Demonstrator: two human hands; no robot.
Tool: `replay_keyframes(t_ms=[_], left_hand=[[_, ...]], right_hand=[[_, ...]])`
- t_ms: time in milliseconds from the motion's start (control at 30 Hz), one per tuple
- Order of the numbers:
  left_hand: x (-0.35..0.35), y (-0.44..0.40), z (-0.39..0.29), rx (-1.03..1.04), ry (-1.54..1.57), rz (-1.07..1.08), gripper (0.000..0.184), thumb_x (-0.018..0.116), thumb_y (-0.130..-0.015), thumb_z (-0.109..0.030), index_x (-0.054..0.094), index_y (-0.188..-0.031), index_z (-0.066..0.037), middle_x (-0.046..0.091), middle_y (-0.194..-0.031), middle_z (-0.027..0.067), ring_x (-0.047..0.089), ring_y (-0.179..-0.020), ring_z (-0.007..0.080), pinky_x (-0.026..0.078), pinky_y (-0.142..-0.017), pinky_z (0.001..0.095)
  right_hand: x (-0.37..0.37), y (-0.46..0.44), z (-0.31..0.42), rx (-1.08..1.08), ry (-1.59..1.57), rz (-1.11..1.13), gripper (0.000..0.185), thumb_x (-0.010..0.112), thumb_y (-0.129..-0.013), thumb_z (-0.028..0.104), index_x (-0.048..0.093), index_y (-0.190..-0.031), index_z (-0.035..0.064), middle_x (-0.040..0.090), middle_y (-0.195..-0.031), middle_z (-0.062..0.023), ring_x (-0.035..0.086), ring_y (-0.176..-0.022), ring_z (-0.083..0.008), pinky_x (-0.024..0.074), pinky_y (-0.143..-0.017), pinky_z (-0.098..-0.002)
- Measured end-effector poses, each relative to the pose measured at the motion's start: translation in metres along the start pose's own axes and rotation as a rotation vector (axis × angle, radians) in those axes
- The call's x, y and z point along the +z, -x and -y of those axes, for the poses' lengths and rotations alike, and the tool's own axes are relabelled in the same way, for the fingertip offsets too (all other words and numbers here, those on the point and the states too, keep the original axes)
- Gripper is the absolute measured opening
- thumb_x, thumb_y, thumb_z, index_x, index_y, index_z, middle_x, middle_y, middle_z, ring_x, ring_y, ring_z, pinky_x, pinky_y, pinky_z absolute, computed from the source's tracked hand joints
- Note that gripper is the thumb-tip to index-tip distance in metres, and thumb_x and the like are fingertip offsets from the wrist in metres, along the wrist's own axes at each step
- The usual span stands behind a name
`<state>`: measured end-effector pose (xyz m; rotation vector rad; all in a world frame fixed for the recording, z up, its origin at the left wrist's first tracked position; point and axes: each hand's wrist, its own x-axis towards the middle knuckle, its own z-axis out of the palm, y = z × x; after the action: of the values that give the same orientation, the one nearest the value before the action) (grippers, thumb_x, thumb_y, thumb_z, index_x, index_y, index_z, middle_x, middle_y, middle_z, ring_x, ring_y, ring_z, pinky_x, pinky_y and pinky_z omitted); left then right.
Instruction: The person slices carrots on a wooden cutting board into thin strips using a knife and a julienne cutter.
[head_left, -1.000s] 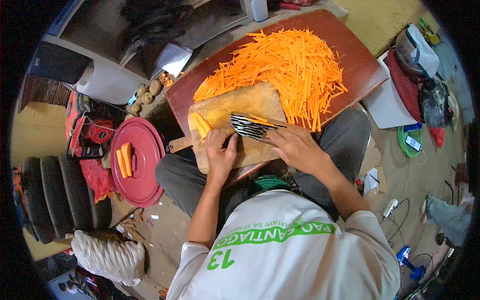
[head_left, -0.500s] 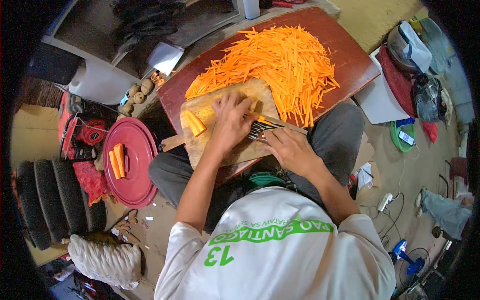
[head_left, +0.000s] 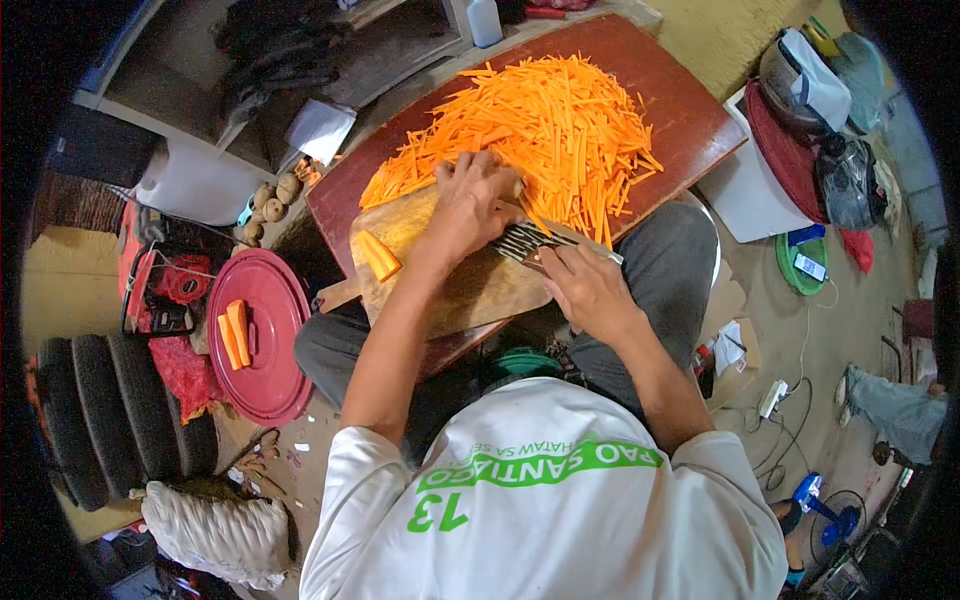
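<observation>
Here, right fingers point(head_left: 572, 270) clasp a knife point(head_left: 535, 242), left fingers point(head_left: 478, 178) bent beside carrot strips point(head_left: 545, 115).

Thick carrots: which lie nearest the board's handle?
The carrots on the board itself, left of the left hand; the other carrots lie farther off, on the red lid.

Your dark red table point(head_left: 690, 115), heaped with orange
Carrot strips point(head_left: 545, 125) pile across its far half; your wooden chopping board point(head_left: 485, 292) lies nearer you, against the heap; its handle point(head_left: 339, 294) juts past the left edge.
</observation>
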<state>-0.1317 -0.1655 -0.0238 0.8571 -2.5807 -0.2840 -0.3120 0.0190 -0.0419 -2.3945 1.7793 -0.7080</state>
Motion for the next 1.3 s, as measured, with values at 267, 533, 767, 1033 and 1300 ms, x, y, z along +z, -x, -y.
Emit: replay_keyframes(t_ms=[267, 533, 767, 1033, 1300], left_hand=[[0.018, -0.018, -0.004, 0.098, -0.029, 0.026, 0.054, 0.09, -0.079, -0.027, 0.075, -0.128, -0.01, 0.061, -0.133, 0.0164, 0.053, -0.131, 0.0381, 0.036, -0.106, 0.0592], [0.02, -0.008, -0.019, 0.096, 0.033, 0.068, 0.055, 0.084, -0.086, -0.041, 0.072, -0.132, -0.014, 0.06, -0.134, 0.017, 0.052, -0.132, 0.0385, 0.035, -0.11, 0.0618], [0.032, -0.005, -0.009, 0.103, -0.158, -0.107, 0.039, 0.084, -0.085, -0.026, 0.075, -0.12, -0.013, 0.062, -0.124, 0.0137, 0.056, -0.126, 0.0355, 0.035, -0.107, 0.062], [-0.014, 0.057, 0.015, -0.111, -0.074, -0.282, 0.031, 0.083, -0.09, -0.025, 0.077, -0.118, -0.012, 0.069, -0.124, 0.0123, 0.061, -0.12, 0.0338, 0.038, -0.106, 0.0528], [-0.067, 0.169, 0.069, -0.491, -0.072, -0.29, 0.059, 0.094, -0.075, -0.033, 0.077, -0.127, -0.008, 0.068, -0.128, 0.0152, 0.059, -0.123, 0.0348, 0.038, -0.107, 0.0483]], right_hand=[[0.007, 0.0, 0.0, -0.049, 0.047, -0.013, 0.045, 0.078, -0.091, 0.014, 0.064, -0.132, 0.0008, 0.067, -0.109, -0.0137, 0.066, -0.097, -0.0333, 0.0562, -0.082, -0.0444], [0.017, -0.001, 0.0, -0.114, 0.027, -0.066, 0.044, 0.077, -0.09, 0.013, 0.064, -0.131, 0.0019, 0.066, -0.11, -0.0131, 0.066, -0.098, -0.0329, 0.0561, -0.083, -0.0441], [0.012, -0.005, 0.003, -0.09, 0.028, 0.002, 0.039, 0.071, -0.093, 0.015, 0.065, -0.129, 0.0016, 0.067, -0.111, -0.0125, 0.066, -0.102, -0.0317, 0.057, -0.088, -0.0431], [0.006, -0.007, 0.004, -0.026, -0.105, 0.015, 0.04, 0.076, -0.092, 0.014, 0.063, -0.13, 0.0065, 0.066, -0.114, -0.0145, 0.068, -0.102, -0.0384, 0.0562, -0.086, -0.0487], [0.006, -0.012, 0.008, 0.043, -0.123, 0.106, 0.041, 0.075, -0.096, 0.018, 0.061, -0.133, 0.0098, 0.064, -0.106, -0.0158, 0.069, -0.098, -0.0409, 0.0556, -0.082, -0.0506]])
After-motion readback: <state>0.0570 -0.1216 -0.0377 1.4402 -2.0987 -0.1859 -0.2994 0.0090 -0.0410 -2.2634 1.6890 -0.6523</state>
